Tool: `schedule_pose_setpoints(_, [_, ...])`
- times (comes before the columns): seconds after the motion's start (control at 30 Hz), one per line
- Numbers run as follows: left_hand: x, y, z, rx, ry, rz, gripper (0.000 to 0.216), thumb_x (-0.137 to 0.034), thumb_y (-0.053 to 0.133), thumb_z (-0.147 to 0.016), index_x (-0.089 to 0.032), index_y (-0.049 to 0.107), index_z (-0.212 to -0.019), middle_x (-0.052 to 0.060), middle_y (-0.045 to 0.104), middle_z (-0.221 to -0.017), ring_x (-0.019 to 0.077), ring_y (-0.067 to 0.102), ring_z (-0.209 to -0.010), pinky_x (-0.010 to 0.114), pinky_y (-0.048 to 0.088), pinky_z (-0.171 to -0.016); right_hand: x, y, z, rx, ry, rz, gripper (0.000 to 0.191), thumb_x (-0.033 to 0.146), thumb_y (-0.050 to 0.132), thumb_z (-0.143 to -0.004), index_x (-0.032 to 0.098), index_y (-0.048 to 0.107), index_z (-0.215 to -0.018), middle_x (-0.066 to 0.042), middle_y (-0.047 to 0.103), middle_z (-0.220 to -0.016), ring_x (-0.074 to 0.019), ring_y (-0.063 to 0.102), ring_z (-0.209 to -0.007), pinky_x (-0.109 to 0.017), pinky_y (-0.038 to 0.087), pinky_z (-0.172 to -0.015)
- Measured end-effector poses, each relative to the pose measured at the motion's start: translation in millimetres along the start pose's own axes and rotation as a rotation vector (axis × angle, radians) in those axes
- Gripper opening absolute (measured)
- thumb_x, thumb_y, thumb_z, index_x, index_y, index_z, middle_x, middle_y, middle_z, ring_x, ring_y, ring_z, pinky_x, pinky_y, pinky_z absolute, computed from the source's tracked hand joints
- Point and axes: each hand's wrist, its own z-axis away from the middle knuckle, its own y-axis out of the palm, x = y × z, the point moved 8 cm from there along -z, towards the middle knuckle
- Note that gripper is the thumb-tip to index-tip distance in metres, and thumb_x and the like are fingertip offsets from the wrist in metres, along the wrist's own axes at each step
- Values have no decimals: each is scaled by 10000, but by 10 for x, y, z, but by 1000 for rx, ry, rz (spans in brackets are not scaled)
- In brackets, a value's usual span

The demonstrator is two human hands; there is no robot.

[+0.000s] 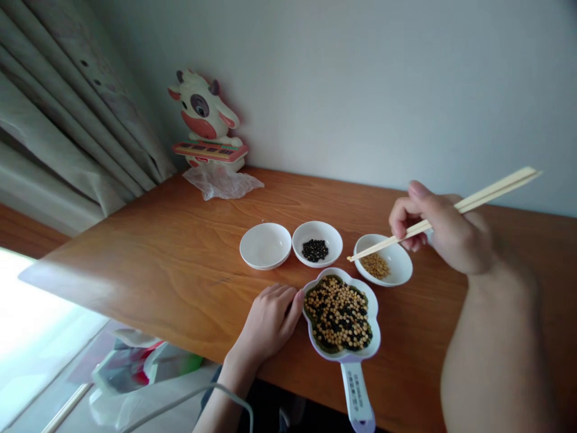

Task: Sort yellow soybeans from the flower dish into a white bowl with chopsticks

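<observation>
My right hand (444, 231) is closed around a pair of wooden chopsticks (491, 192), whose tips hover over a small white dish of yellow beans (396, 258). My left hand (270, 322) rests on the table with fingers curled, thumb touching the rim of a white flower-shaped dish (374, 337) filled with mixed yellow, black and green beans. That dish has a handle (358, 394) pointing toward me. Behind it stand a white dish with black beans (331, 237) and an empty white dish (265, 245).
The wooden table (180, 252) meets a grey wall. A cow-shaped toy (205, 120) with crumpled clear plastic (220, 180) stands at the back left, beside curtains (67, 120). A bag (135, 367) and a cable (198, 394) lie below the near edge.
</observation>
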Motion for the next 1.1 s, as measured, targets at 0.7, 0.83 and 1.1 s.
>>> schedule_pose_setpoints(0.7, [110,71,28,58,-42,53,369,-361,367,-1136,-232,463,-804,17,611,-809,203,547,-770,353,395,-776,18,-36,52,-43,29,143,697,743,291,-1031,214,607,-706,2,576,-608,-132,524,-561,-300,384,-574])
schedule_pose_setpoints(0.83, [112,72,32,61,-53,58,371,-368,364,-1137,-231,469,-808,15,608,-813,200,547,-777,350,402,-785,145,166,67,51,5,123,705,730,263,-1042,210,614,-722,18,582,-596,-115,524,-545,-291,366,-555])
schedule_pose_setpoints(1.1, [78,37,26,42,-51,36,398,-383,331,-1139,-231,475,-801,33,597,-790,204,530,-746,348,414,-749,177,675,-37,237,66,300,776,751,198,-1034,202,614,-676,-8,624,-603,-128,507,-516,-317,310,-552])
